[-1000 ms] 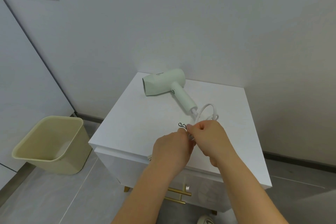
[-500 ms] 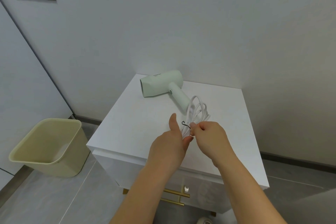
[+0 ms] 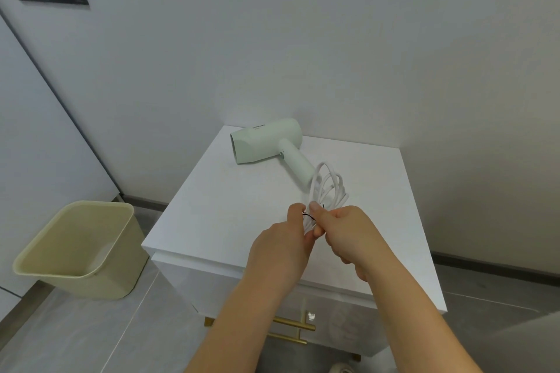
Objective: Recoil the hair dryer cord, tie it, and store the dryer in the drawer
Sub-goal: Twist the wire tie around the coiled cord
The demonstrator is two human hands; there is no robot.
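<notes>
The left hand (image 3: pixel 278 248) and right hand (image 3: pixel 348 236) pinch the smooth white looped cord (image 3: pixel 330 188) at a thin black twist tie (image 3: pixel 308 215).

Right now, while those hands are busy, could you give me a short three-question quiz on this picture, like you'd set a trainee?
1. True or false: the hair dryer lies on the cabinet top.
2. What do the left hand and the right hand both hold? A) a hairbrush B) the coiled white cord C) a towel
3. Fill in: the thin tie pinched at the cord is ____ in colour.
Key: 1 true; 2 B; 3 black.
</notes>
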